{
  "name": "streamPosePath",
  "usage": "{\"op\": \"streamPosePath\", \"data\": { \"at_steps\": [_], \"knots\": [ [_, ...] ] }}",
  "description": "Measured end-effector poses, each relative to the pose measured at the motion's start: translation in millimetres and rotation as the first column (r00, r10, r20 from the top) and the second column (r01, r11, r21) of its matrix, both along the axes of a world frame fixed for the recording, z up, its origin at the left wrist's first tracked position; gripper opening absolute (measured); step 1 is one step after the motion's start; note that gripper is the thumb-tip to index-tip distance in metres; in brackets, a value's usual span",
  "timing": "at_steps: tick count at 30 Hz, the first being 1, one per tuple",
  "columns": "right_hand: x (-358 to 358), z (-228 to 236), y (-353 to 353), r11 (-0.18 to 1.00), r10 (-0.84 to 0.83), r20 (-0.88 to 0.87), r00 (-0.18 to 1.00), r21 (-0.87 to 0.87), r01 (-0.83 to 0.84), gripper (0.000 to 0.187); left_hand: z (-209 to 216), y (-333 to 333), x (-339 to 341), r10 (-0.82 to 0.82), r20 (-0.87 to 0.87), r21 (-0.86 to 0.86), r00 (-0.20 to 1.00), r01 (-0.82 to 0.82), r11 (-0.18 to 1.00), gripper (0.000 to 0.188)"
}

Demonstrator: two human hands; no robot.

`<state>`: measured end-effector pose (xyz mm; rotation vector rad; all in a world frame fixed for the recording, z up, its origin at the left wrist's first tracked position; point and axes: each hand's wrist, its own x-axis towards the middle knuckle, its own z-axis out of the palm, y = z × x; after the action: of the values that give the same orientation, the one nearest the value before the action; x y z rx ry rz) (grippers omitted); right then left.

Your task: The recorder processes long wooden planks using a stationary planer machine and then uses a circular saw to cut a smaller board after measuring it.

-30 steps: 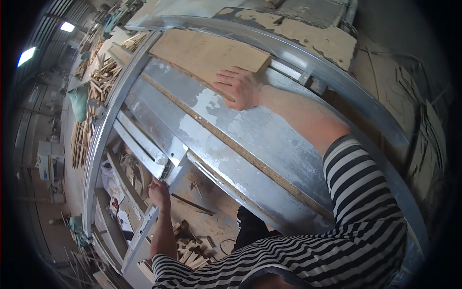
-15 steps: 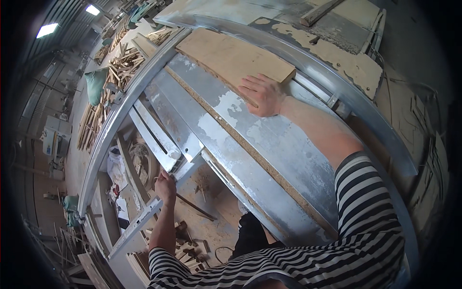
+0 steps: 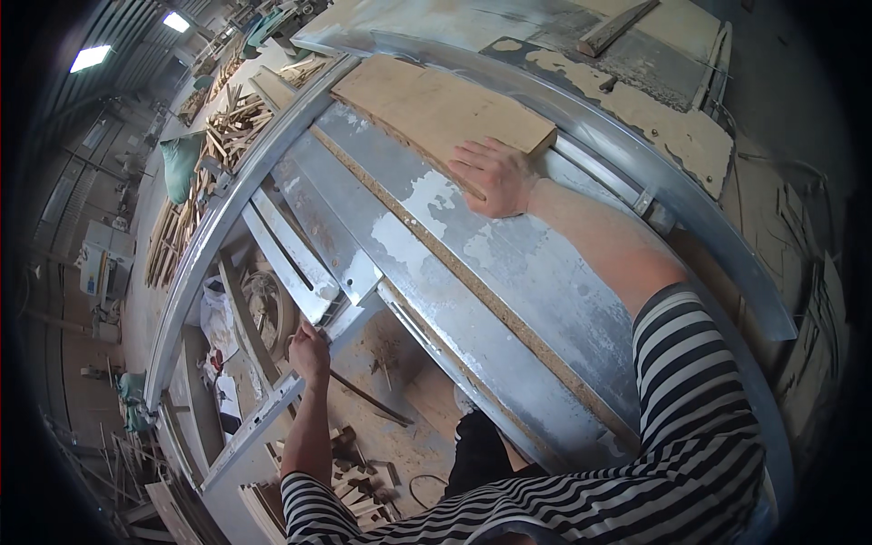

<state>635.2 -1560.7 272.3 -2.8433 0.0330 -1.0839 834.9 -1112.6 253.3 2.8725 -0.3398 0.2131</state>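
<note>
A thick pale wooden board (image 3: pixel 445 100) lies along the far side of a worn grey metal machine table (image 3: pixel 536 245). My right hand (image 3: pixel 495 177) grips its near edge close to the right end, fingers over the top and thumb against the side face. At the table's left side my left hand (image 3: pixel 310 352) is closed by the corner of a slotted metal extension (image 3: pixel 291 250). What its fingers hold there is hidden. A narrow brown strip (image 3: pixel 436 254) runs lengthwise across the metal top.
Beyond the board runs a long metal rail (image 3: pixel 718 222), with a plywood-patched panel (image 3: pixel 636 123) and a loose wood bar (image 3: pixel 618 27) behind. An open frame (image 3: pixel 245 436) stands at left. Wood offcuts (image 3: pixel 359 481) litter the floor; a wood pile (image 3: pixel 232 127) and green sack (image 3: pixel 182 163) lie farther off.
The far rail and the panel with the wood bar have shifted slightly right and nearer. Both hands and the board stay nearly where they were.
</note>
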Motion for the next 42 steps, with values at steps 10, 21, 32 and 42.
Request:
{"op": "streamPosePath", "data": {
  "at_steps": [10,21,32,42],
  "knots": [
    [1.0,-1.4,-0.3,1.0,-0.009,-0.015,1.0,-0.005,0.009,0.052,-0.3,-1.3,-1.6,0.003,0.058,-0.01,0.998,-0.002,1.0,0.05],
    [1.2,-2.4,-0.8,1.0,-0.007,0.01,1.0,-0.018,0.007,0.051,0.5,-0.4,-0.6,0.013,0.016,0.023,1.0,-0.014,1.0,0.049],
    [-0.8,2.1,0.5,1.0,0.007,-0.015,1.0,-0.03,-0.008,0.048,-0.5,-0.7,-2.0,0.003,0.051,-0.002,0.999,-0.003,1.0,0.05],
    [-0.6,2.1,0.5,0.998,0.03,0.047,0.998,-0.05,-0.028,0.046,-4.0,0.1,-0.8,-0.009,0.087,-0.024,0.996,0.011,1.0,0.053]
  ]
}}
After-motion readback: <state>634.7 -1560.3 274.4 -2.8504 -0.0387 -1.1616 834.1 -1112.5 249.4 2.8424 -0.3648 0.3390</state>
